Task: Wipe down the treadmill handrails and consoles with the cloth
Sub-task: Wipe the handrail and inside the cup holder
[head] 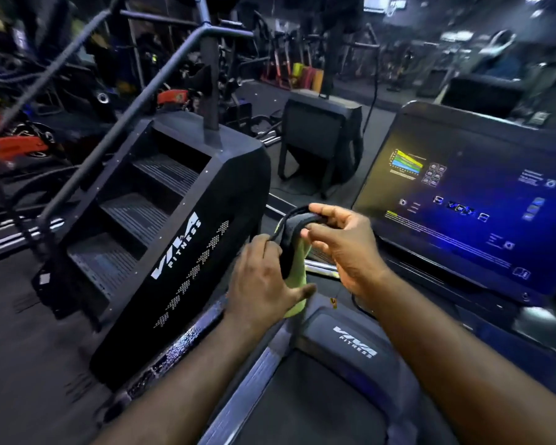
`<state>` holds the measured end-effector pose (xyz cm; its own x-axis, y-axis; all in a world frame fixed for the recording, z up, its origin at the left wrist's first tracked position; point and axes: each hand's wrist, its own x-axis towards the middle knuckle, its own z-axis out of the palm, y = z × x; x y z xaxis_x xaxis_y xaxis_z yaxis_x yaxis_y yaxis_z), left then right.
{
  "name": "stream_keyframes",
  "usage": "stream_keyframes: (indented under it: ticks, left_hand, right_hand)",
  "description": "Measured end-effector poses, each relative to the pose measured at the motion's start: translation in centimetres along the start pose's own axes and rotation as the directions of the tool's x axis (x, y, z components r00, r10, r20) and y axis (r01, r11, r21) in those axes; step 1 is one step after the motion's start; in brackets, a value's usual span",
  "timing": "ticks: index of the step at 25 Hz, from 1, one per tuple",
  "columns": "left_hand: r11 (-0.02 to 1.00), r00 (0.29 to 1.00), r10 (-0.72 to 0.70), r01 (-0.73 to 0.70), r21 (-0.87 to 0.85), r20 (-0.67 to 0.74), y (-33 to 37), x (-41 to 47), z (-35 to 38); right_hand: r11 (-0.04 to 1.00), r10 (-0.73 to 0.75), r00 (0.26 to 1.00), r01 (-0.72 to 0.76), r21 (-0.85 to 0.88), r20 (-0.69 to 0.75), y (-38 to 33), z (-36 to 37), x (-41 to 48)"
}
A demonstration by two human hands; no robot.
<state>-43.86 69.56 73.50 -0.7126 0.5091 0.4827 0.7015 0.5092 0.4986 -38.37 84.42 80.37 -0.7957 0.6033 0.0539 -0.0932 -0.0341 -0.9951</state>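
The cloth point(297, 264), dark on one side and yellow-green on the other, hangs in the air between both hands, just left of the treadmill console point(463, 203). It looks soft, floppy and basically weightless, so bunching it into a palm-sized pad probably wipes better than holding an edge. The right hand point(344, 248) pinches the top fold and the left hand point(264, 281) grips the side. A stair climber point(174, 239) sits further left.
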Motion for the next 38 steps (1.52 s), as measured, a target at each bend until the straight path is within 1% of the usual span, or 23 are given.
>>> stream_keyframes:
  ticks: [2,4,5,6,7,8,9,10,11,13,17,20,22,24,26,29,31,33,34,35,36,37,38]
  left_hand:
    - [1.0,0.999,0.012,-0.013,-0.013,-0.052,-1.0,1.0,0.1]
    - [0.999,0.998,0.04,-0.041,-0.03,-0.041,-1.8,2.2,-0.4]
    - [0.998,0.998,0.054,-0.055,-0.044,-0.011,-2.3,2.8,-0.8]
    - [0.995,0.996,0.077,-0.074,-0.07,0.033,-2.9,3.6,-1.2]
    - [0.99,0.989,0.113,-0.104,-0.096,0.092,-3.5,4.5,-1.7]
    - [0.984,0.974,0.157,-0.139,-0.115,0.162,-4.0,5.3,-2.3]
    - [0.976,0.952,0.203,-0.177,-0.13,0.229,-4.4,6.1,-2.9]
    - [0.965,0.926,0.252,-0.218,-0.144,0.283,-4.7,6.9,-3.5]
    - [0.953,0.9,0.298,-0.262,-0.152,0.319,-4.9,7.5,-3.9]
    - [0.941,0.876,0.336,-0.301,-0.152,0.345,-4.5,8.4,-4.5]
    - [0.952,0.899,0.296,-0.251,-0.172,0.324,-3.3,9.4,-4.9]
    - [0.965,0.899,0.259,-0.225,-0.135,0.352,-2.7,9.6,-4.6]
    - [0.966,0.902,0.258,-0.233,-0.111,0.347,-2.0,9.5,-4.3]
    - [0.969,0.911,0.247,-0.222,-0.112,0.331,-1.0,9.1,-3.7]
    - [0.973,0.93,0.222,-0.191,-0.133,0.293,0.0,8.8,-3.4]
    - [0.977,0.97,0.169,-0.142,-0.158,0.175,1.1,8.9,-3.0]
    - [0.98,0.987,0.094,-0.069,-0.189,0.129,1.6,8.7,-2.5]
    - [0.972,0.994,-0.012,0.038,-0.23,0.112,2.2,9.1,-2.0]
    - [0.946,0.994,-0.084,0.102,-0.309,0.068,2.6,9.7,-2.1]
    - [0.868,0.984,-0.179,0.158,-0.471,0.0,2.9,10.8,-2.3]
    - [0.706,0.957,-0.285,0.173,-0.687,-0.052,3.4,11.7,-2.6]
    - [0.495,0.94,-0.341,0.16,-0.854,-0.021,4.2,12.2,-2.9]
    - [0.371,0.931,-0.355,0.22,-0.902,0.081,4.6,12.4,-2.7]
  right_hand:
    - [0.993,-0.044,0.998,0.038,-0.11,-0.049,-0.4,0.0,-0.6]
    - [0.929,-0.143,0.983,0.093,-0.358,-0.117,-0.8,-1.0,-0.7]
    - [0.827,-0.227,0.968,0.132,-0.547,-0.11,-0.8,-2.1,-0.5]
    - [0.646,-0.302,0.953,0.173,-0.743,-0.041,-0.7,-3.4,-0.2]
    - [0.411,-0.323,0.944,0.202,-0.889,0.065,-0.4,-4.6,0.0]
    - [0.191,-0.279,0.949,0.207,-0.959,0.149,-0.2,-5.6,0.1]
    - [0.044,-0.215,0.958,0.201,-0.978,0.188,-0.1,-6.3,0.2]
    - [-0.003,-0.171,0.964,0.204,-0.979,0.202,-0.1,-6.9,0.4]
    - [0.024,-0.165,0.961,0.23,-0.973,0.224,-0.3,-7.3,0.6]
    - [0.153,-0.203,0.942,0.299,-0.942,0.266,-0.7,-7.6,1.3]
    - [0.417,-0.222,0.949,0.302,-0.857,0.226,-0.7,-8.1,2.6]
    - [0.451,-0.22,0.94,0.336,-0.826,0.262,-0.3,-9.6,3.5]
    - [0.448,-0.229,0.929,0.367,-0.815,0.292,0.0,-10.6,4.1]
    - [0.484,-0.239,0.924,0.379,-0.789,0.298,0.1,-11.3,4.4]
    - [0.567,-0.235,0.928,0.373,-0.734,0.291,0.1,-11.9,4.9]
    - [0.754,-0.222,0.947,0.318,-0.575,0.232,0.2,-13.3,6.9]
    - [0.853,-0.169,0.96,0.257,-0.455,0.224,0.6,-14.0,7.7]
    - [0.9,-0.131,0.963,0.215,-0.38,0.235,0.3,-14.4,7.8]
    - [0.916,-0.136,0.959,0.217,-0.338,0.247,-0.4,-14.3,7.9]
    - [0.937,-0.166,0.957,0.227,-0.264,0.236,-1.5,-13.8,8.1]
    - [0.961,-0.205,0.955,0.237,-0.139,0.213,-3.0,-13.2,8.5]
    - [0.971,-0.236,0.952,0.236,0.019,0.196,-4.3,-12.8,9.1]
    - [0.963,-0.243,0.947,0.21,0.169,0.21,-5.3,-12.4,9.6]
